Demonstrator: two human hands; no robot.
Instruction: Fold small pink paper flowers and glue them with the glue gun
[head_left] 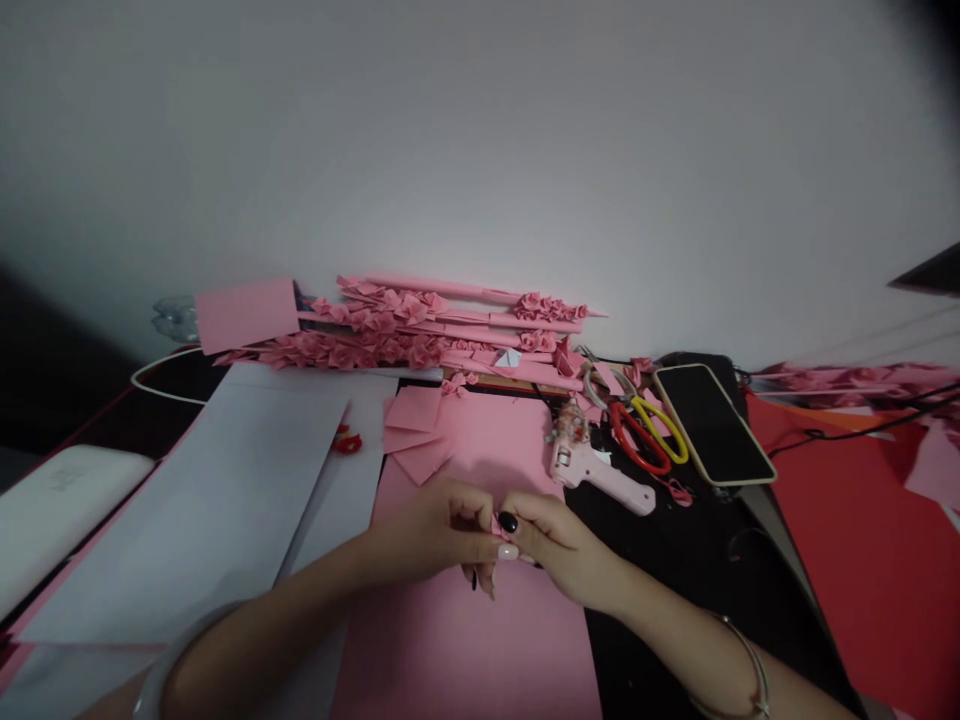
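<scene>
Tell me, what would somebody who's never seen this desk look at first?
Probably the bunches of pink paper flowers, lying along the back by the wall. Next, perhaps the left hand and right hand, meeting at lower centre with a small pink piece in their grip. The big red sheet on the right stands out too.

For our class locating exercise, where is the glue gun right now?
In the head view, the pink glue gun lies right of centre, beyond the right hand, at the pink sheet's right edge, just left of the scissors.
</scene>
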